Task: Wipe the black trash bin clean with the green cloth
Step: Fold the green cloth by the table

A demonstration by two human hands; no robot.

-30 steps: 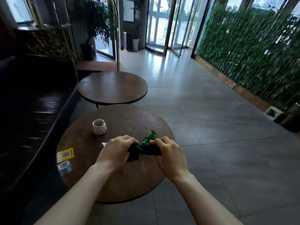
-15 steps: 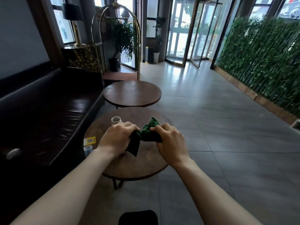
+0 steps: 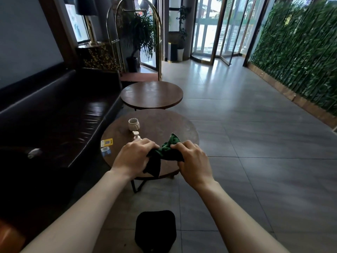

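Observation:
Both my hands hold the bunched green cloth (image 3: 166,149) in the air over the near edge of a round brown table (image 3: 164,125). My left hand (image 3: 133,157) grips its left end, where a dark flap hangs down. My right hand (image 3: 193,161) grips its right end, and a corner of the cloth sticks up past those fingers. The black trash bin (image 3: 156,231) stands on the floor tiles well below my hands, between my forearms, seen from above.
On the near table are a white ribbed cup (image 3: 133,124), a small white pump bottle (image 3: 136,136), a yellow card (image 3: 107,142) and a blue card (image 3: 106,151). A second round table (image 3: 152,94) stands behind. A black sofa (image 3: 54,114) runs along the left. A green plant wall (image 3: 299,57) lines the right.
The view has pulled back and up from the table, so the black trash bin has come fully into sight at the bottom. Both hands still hold the cloth, which hangs lower on the left.

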